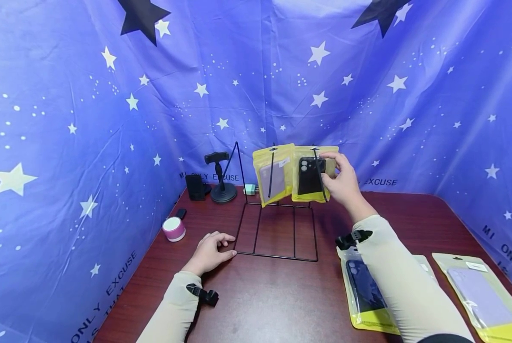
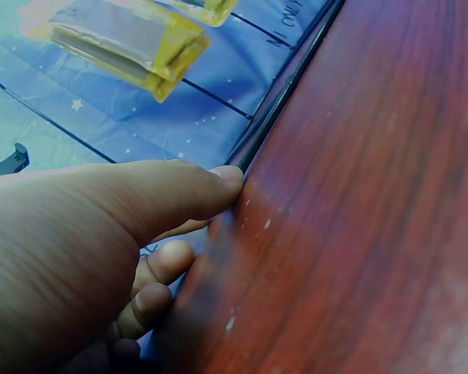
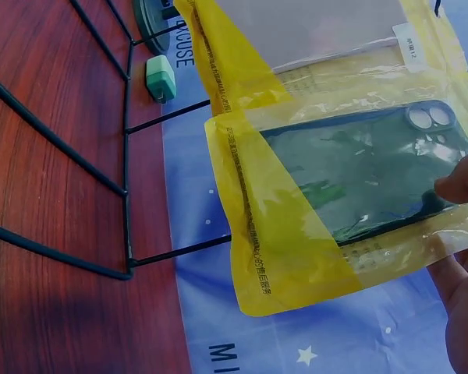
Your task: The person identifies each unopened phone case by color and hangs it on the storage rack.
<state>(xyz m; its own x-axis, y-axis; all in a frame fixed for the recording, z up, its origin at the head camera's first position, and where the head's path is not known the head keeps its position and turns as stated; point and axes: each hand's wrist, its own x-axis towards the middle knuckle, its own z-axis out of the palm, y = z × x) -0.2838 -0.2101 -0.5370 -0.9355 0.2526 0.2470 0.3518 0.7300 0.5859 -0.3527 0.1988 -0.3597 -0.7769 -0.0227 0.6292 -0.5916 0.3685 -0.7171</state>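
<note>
Glossy yellow pouch [image 1: 313, 178] pinched by right hand [image 1: 343, 183]; left hand [image 1: 210, 252] relaxed on wood table [image 1: 273, 290].

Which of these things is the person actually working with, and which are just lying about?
In use: right hand pinching the dark case pack; wire rack; lilac pack hanging on it; left hand at the rack's base; two packs on the table.

Lying about: pink speaker, phone stand, black box, green cube.

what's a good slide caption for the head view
Right hand holds a bagged black phone case at a wire rack; left hand rests by the rack's base.
</note>
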